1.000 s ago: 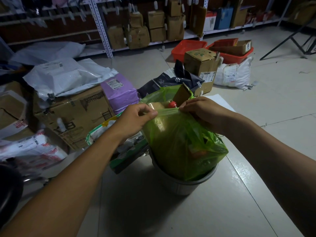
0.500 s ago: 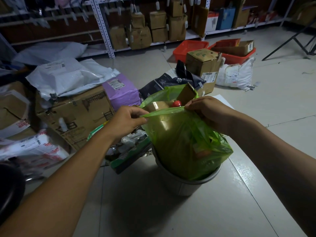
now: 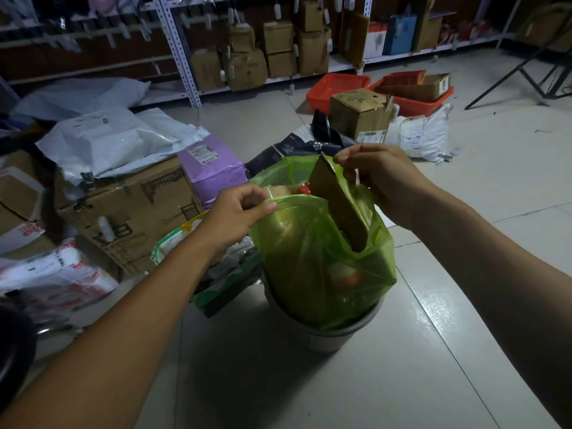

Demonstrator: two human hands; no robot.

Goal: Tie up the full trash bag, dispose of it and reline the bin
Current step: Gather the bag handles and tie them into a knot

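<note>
A full green trash bag [image 3: 309, 261] sits in a grey round bin [image 3: 328, 339] on the tiled floor. My left hand [image 3: 235, 215] pinches the bag's near rim at its left side. My right hand [image 3: 383, 178] grips the rim at the right, raised higher. A piece of brown cardboard [image 3: 337, 202] sticks up out of the bag just under my right hand, and a red item [image 3: 305, 189] shows in the open mouth. The far rim of the bag hangs loose behind the trash.
Left of the bin lie a green-edged packet [image 3: 223, 283], a large cardboard box [image 3: 130, 212], a purple parcel [image 3: 210, 165] and white mail bags [image 3: 114, 140]. Behind are a dark bag [image 3: 312, 144], a box [image 3: 359, 116], red crates [image 3: 337, 88] and metal shelving [image 3: 179, 54]. Tripod legs [image 3: 526, 72] stand far right.
My right hand has lifted the right side of the rim up and back, so the cardboard piece shows more. My left hand stays on the left rim, shifted slightly right.
</note>
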